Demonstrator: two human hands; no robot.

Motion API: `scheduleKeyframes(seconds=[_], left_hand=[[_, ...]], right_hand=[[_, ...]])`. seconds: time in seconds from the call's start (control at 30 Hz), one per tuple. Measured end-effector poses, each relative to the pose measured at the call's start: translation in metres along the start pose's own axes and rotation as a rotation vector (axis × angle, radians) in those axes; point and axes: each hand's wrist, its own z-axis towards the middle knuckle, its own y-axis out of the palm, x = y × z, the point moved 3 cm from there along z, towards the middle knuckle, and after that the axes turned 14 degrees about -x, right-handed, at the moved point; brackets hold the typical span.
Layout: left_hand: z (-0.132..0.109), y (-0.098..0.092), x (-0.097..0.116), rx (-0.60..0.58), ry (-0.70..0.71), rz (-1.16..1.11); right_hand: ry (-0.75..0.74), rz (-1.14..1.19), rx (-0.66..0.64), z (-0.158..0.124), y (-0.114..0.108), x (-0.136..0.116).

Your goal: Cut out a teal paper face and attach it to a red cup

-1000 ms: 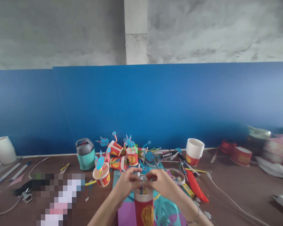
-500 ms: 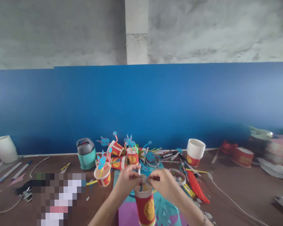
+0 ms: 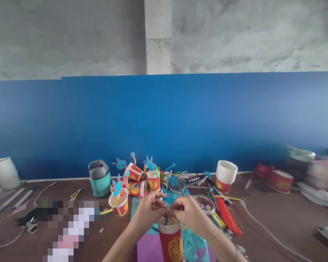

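A red paper cup (image 3: 171, 243) with a gold emblem and a white rim stands upright on purple and teal paper (image 3: 149, 251) at the bottom middle. Directly above its rim, my left hand (image 3: 147, 211) and my right hand (image 3: 189, 213) meet, fingers pinched together on a small piece between them that I cannot make out. A thin blue strip (image 3: 166, 220) hangs from that pinch into the cup. Behind the hands lies a cluster of decorated red cups (image 3: 142, 178) with blue paper shapes on stalks.
A teal lidded pot (image 3: 99, 178) stands left of the cluster, a white-and-red cup (image 3: 225, 176) to the right. Red scissors (image 3: 227, 216), a tape ring (image 3: 207, 203), pens, paper scraps and a white cable (image 3: 265, 229) lie on the brown table. A blue board backs the table.
Both hands stay pinched over the red cup. The cup has shifted slightly and turned a little, and the hands sit marginally lower and closer together than a second ago.
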Motion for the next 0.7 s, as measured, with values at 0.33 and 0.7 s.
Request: scheduleKeyframes(seconds=[0.33, 0.7], left_hand=[[-0.008, 0.0, 0.006, -0.158, -0.033, -0.149], [-0.01, -0.001, 0.017, 0.029, 0.016, 0.345]], right_hand=[[-0.04, 0.194, -0.072, -0.004, -0.004, -0.007], [-0.066, 0.051, 0.052, 0.001, -0.004, -0.005]])
